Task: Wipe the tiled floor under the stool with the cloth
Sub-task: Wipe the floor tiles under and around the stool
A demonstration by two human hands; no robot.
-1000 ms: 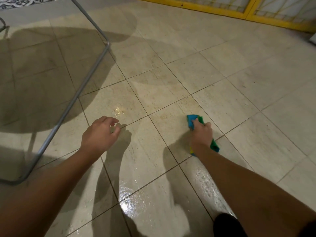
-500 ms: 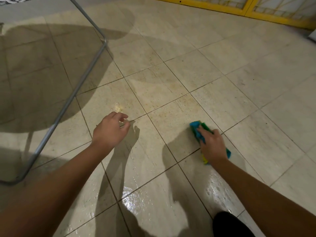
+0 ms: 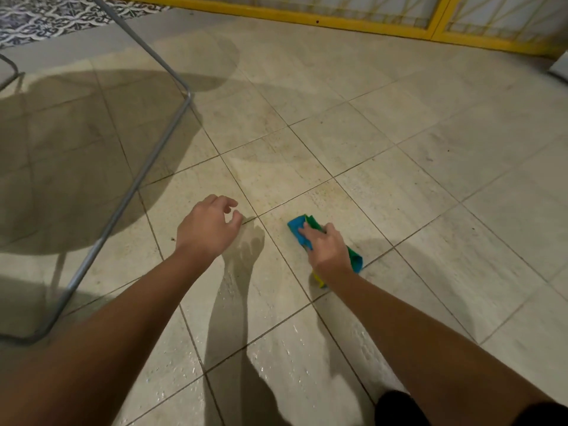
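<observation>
A folded cloth (image 3: 297, 226), blue and green with a yellow edge, lies flat on the beige tiled floor (image 3: 384, 192) near the middle of the view. My right hand (image 3: 327, 249) presses down on it, fingers over its top. My left hand (image 3: 209, 230) hovers just above the floor to the left of the cloth, fingers loosely curled and apart, holding nothing. The stool's grey metal tube frame (image 3: 129, 198) runs diagonally on the left, its bent foot resting on the tiles. The tiles nearest me look wet and shiny.
A yellow-framed panel (image 3: 338, 16) runs along the far edge of the floor. A dark patterned mat or tile strip (image 3: 55, 16) lies at the top left. The stool's round shadow covers the left tiles. A white object's corner (image 3: 559, 67) shows at the far right.
My right hand has slid the cloth slightly to the left and back toward me over the same tile. My left hand has moved right, closer to the cloth. The view has tilted up.
</observation>
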